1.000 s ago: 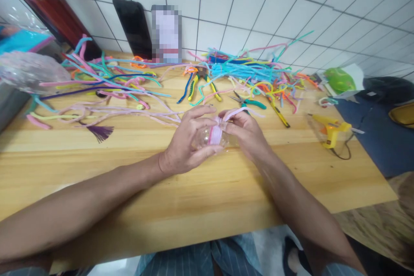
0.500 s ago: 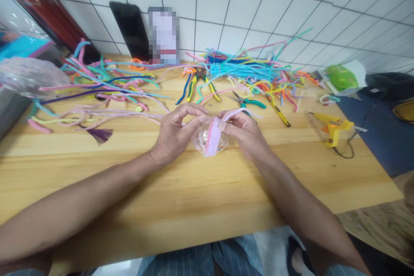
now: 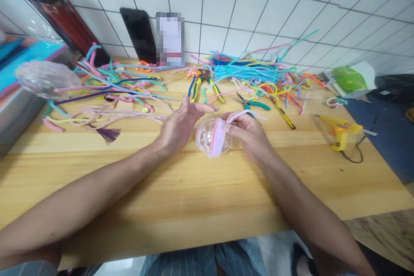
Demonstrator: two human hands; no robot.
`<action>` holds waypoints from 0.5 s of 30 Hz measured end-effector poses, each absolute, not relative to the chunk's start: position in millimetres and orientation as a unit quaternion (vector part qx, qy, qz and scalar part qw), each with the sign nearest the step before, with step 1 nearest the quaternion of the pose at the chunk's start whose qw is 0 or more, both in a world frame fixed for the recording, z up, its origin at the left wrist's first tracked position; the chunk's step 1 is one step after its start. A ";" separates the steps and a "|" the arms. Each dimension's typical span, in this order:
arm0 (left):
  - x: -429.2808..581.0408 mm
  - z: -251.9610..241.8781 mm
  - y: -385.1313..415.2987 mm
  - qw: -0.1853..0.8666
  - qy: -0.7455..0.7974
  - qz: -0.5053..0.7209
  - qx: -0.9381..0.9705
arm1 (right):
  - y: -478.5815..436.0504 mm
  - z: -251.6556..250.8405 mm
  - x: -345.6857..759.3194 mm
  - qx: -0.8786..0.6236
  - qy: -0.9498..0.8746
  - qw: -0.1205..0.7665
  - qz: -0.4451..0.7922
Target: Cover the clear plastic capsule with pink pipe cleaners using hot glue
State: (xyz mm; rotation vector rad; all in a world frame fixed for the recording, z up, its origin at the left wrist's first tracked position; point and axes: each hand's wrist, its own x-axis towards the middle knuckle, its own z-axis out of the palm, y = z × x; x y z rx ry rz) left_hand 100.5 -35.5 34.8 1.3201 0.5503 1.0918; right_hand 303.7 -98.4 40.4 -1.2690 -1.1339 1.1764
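Over the middle of the bench (image 3: 181, 198), the right hand (image 3: 251, 133) pinches the lilac strip (image 3: 218, 141) wrapped around a clear ball (image 3: 203, 138). Just left of it, the left hand (image 3: 177, 128) is empty, thumb spread from its fingers. Green-handled pliers (image 3: 258, 105) lie beyond; a yellow glue gun (image 3: 343, 131) sits far right.

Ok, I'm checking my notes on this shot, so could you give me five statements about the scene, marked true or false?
1. The left hand is open, and the right hand is at the clear ball. True.
2. A yellow glue gun lies to the right of both hands. True.
3. The right hand grips the yellow glue gun. False: it pinches the lilac strip.
4. The lilac strip lies apart from the clear ball. False: it wraps around it.
5. A purple tassel lies to the left of the left hand. True.
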 end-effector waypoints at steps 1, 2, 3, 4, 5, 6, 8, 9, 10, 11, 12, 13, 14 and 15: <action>100.2 37.0 -35.3 0.626 0.236 0.464 0.580 | -98.4 40.4 303.8 -0.527 -0.471 0.511 0.489; 99.8 38.7 -35.0 0.631 0.234 0.455 0.584 | -98.4 40.3 303.9 -0.526 -0.471 0.511 0.490; 99.5 40.1 -34.7 0.636 0.233 0.449 0.583 | -98.4 40.3 304.0 -0.526 -0.471 0.510 0.491; 99.2 41.3 -34.5 0.643 0.232 0.445 0.578 | -98.4 40.2 304.0 -0.526 -0.470 0.510 0.492; 98.8 42.3 -34.2 0.653 0.229 0.441 0.572 | -98.4 40.1 304.0 -0.526 -0.470 0.510 0.493; 98.4 43.4 -34.1 0.664 0.223 0.435 0.566 | -98.5 40.1 304.0 -0.526 -0.470 0.510 0.493; 97.1 46.3 -34.1 0.682 0.211 0.421 0.560 | -98.6 40.6 303.7 -0.524 -0.469 0.513 0.492; 96.2 48.1 -34.2 0.687 0.206 0.413 0.561 | -98.7 41.0 303.5 -0.522 -0.469 0.515 0.492; 95.2 50.2 -34.4 0.689 0.202 0.406 0.565 | -98.8 41.5 303.3 -0.521 -0.469 0.516 0.492; 94.3 52.4 -34.6 0.688 0.196 0.401 0.572 | -98.9 41.9 303.2 -0.520 -0.470 0.516 0.492; 93.4 54.5 -34.8 0.685 0.190 0.399 0.580 | -99.0 42.3 303.1 -0.519 -0.471 0.515 0.493; 92.6 56.3 -35.0 0.682 0.183 0.397 0.587 | -99.0 42.5 303.1 -0.518 -0.472 0.514 0.494; 92.1 57.7 -35.2 0.679 0.179 0.396 0.592 | -99.0 42.5 303.1 -0.518 -0.472 0.513 0.496; 91.8 58.7 -35.4 0.678 0.177 0.394 0.595 | -99.0 42.3 303.2 -0.517 -0.471 0.514 0.497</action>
